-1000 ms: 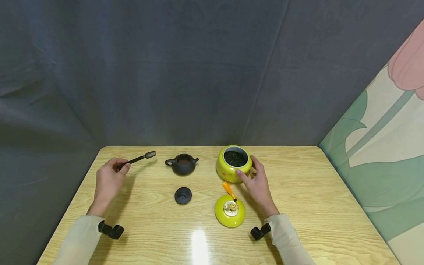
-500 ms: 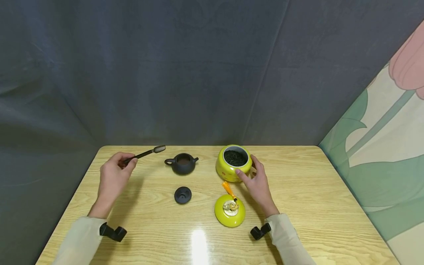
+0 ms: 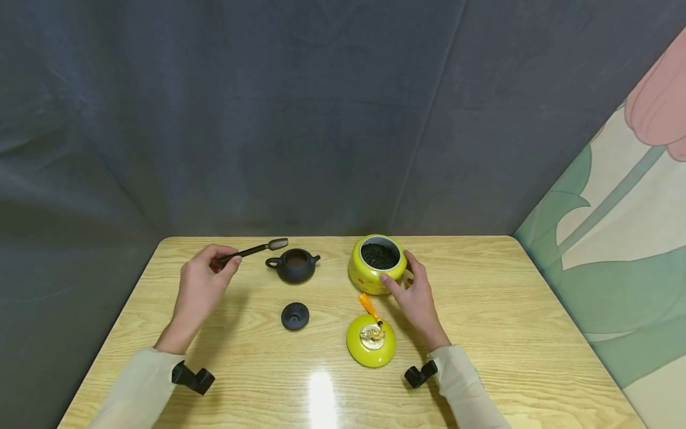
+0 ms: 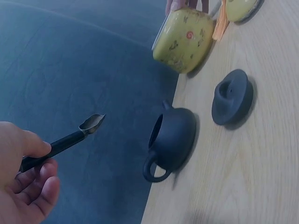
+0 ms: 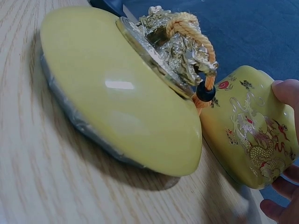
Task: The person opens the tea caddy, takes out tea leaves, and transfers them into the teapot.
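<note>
My left hand (image 3: pixel 203 286) pinches the dark handle of a small tea scoop (image 4: pixel 67 142), held in the air left of the teapot. The scoop's metal tip points right, just short of the black teapot (image 3: pixel 296 269), which stands uncovered with its handle to the left. My right hand (image 3: pixel 415 298) grips the right side of a yellow tea jar (image 3: pixel 367 279), thumb near the rim. Dark loose tea leaves (image 3: pixel 379 256) lie inside the jar. Gold and red dragon patterns show on its wall in the right wrist view.
The round black teapot lid (image 3: pixel 295 316) lies in front of the teapot. Near the jar's front rests its yellow lid (image 3: pixel 371 356) with a gold knob and orange tassel (image 3: pixel 367 304). A grey curtain (image 3: pixel 321 119) hangs behind the wooden table (image 3: pixel 509 333).
My left hand has moved right and slightly up with the scoop, bringing its tip close to the teapot. The right hand and the jar have stayed in place.
</note>
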